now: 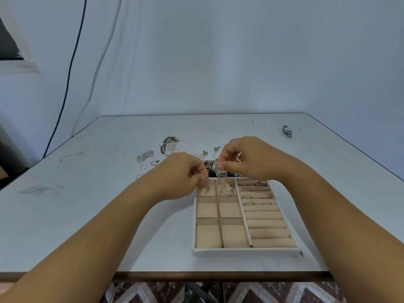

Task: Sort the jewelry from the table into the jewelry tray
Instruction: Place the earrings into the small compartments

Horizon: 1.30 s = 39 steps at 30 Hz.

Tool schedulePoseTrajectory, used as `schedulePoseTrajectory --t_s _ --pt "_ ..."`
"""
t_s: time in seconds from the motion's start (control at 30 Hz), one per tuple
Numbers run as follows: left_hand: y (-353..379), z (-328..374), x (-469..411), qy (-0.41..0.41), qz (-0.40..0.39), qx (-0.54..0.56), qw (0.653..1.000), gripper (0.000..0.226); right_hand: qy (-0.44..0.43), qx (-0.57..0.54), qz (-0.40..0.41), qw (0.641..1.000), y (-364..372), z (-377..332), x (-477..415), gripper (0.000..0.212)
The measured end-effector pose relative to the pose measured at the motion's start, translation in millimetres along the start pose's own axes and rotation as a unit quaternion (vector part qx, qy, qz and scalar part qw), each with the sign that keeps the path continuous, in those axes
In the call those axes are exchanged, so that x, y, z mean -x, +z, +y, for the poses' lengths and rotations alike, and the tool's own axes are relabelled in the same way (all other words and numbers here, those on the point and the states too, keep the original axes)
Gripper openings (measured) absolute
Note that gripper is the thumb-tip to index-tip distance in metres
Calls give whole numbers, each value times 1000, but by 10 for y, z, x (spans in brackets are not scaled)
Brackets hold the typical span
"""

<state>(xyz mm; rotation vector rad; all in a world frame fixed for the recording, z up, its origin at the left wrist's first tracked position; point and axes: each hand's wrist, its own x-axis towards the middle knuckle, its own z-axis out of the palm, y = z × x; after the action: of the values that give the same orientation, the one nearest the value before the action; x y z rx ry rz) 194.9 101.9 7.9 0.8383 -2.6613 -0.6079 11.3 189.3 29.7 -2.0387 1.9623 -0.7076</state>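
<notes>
pinching small jewelry point(205, 185), left hand point(183, 173) and right hand point(242, 159) over tray point(247, 251)

Arms of the person, seen from the head camera. Left forearm point(105, 226) and right forearm point(341, 204): both bare along their whole visible length, from the lower edge of the view up to the wrist. They are smooth in outline, look broadest nearest the camera and taper toward the wrist. Left hand point(181, 173) and right hand point(247, 158): bare, with rounded backs and the knuckles showing as a low row of bumps. Fingers point(227, 154): slender, with faint creases at the joints. The nails are too small to make out.
</notes>
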Motion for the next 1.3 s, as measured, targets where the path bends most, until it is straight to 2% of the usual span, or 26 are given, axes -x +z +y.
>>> schedulePoseTrajectory --t_s 0.17,0.33,0.63,0.77,1.07,1.3 --pt "14 9 -39 -1 -48 -31 998 20 -7 2 11 1000 2 40 -5 5" --pt "94 -58 -89 22 -24 -72 997 11 -15 1 13 1000 36 69 12 5" --pt "60 -280 12 24 91 35 995 12 -30 -38 6 999 126 60 -25 3" --pt "31 -409 49 8 105 32 994 6 -31 -35 1 999 184 17 -57 5" --pt "81 -501 91 21 111 -19 993 11 -12 -15 -32 999 370 13 -107 8" --pt "107 -492 90 21 111 -31 993 13 -7 68 -27 997 410 22 -93 13"
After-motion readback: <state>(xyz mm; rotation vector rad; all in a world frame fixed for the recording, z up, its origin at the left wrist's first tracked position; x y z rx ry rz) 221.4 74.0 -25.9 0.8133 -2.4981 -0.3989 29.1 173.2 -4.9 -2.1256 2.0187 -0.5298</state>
